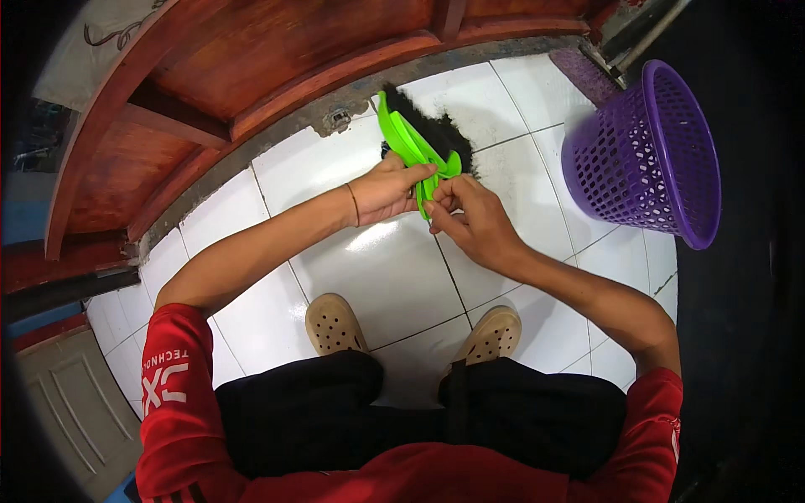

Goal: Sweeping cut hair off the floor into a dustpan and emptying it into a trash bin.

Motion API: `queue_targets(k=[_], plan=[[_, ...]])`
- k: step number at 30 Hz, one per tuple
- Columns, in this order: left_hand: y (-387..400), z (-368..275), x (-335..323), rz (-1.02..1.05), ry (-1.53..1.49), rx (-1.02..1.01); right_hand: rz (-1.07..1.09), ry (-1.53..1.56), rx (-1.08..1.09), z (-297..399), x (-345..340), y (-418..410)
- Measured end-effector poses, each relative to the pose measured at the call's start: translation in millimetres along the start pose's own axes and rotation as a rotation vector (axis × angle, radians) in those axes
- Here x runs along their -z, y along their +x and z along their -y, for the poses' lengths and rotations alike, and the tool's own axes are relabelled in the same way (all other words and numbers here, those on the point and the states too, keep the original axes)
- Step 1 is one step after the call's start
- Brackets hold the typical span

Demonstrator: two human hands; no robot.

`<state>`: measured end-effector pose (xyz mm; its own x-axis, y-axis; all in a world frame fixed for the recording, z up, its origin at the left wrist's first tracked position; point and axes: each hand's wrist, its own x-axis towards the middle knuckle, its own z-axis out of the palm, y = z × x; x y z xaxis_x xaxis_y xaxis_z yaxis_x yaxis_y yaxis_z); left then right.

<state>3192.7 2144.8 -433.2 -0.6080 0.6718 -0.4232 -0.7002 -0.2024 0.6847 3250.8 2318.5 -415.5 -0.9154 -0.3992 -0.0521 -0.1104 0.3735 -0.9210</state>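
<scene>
A bright green plastic broom head (409, 139) with dense black bristles (434, 126) is held above the white tiled floor, its bristles facing away from me. My left hand (387, 192) grips the green plastic near its narrow socket end, thumb laid across it. The fingertips of my right hand (475, 217) pinch at the edge of that same narrow end, from the right. What the right fingertips hold there is too small to tell apart. No handle shows in the green socket.
A purple perforated plastic basket (654, 157) lies tilted on the right. Ahead runs a red-brown wooden panel (314, 50) above a rough concrete ledge. My feet in beige clogs (336, 324) are on the tiles below the hands. A grey panelled door (78, 415) is at lower left.
</scene>
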Motion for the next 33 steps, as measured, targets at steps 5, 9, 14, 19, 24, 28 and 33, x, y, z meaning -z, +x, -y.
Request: queue_targets(k=[5, 9, 14, 19, 24, 28, 33], plan=[[-4.9, -9.4, 3.6, 0.053, 0.095, -0.008, 0.033, -0.126, 0.054, -3.1, 6.0, 2.5], [1.6, -12.1, 13.5, 0.149, 0.067, -0.051, -0.063, -0.371, 0.170, 7.4, 3.1, 7.2], [2.0, -22.3, 1.9, 0.183, -0.015, -0.079, -0.130, -0.542, 0.339, 27.1, 16.0, 14.3], [-3.3, -20.4, -7.0, 0.162, 0.046, -0.161, -0.108, -0.631, 0.332, 34.7, 18.2, 10.1], [-11.8, -17.8, -11.0, 0.216, 0.008, -0.161, -0.089, -0.668, 0.309, 40.4, 19.1, 3.8], [-21.8, -24.4, -16.1, 0.204, -0.012, -0.115, -0.017, -0.614, 0.277, 50.2, 23.5, 2.7], [-16.5, -33.1, -14.5, 0.261, 0.057, -0.168, -0.045, -0.655, 0.276, 54.9, 31.6, 3.9]])
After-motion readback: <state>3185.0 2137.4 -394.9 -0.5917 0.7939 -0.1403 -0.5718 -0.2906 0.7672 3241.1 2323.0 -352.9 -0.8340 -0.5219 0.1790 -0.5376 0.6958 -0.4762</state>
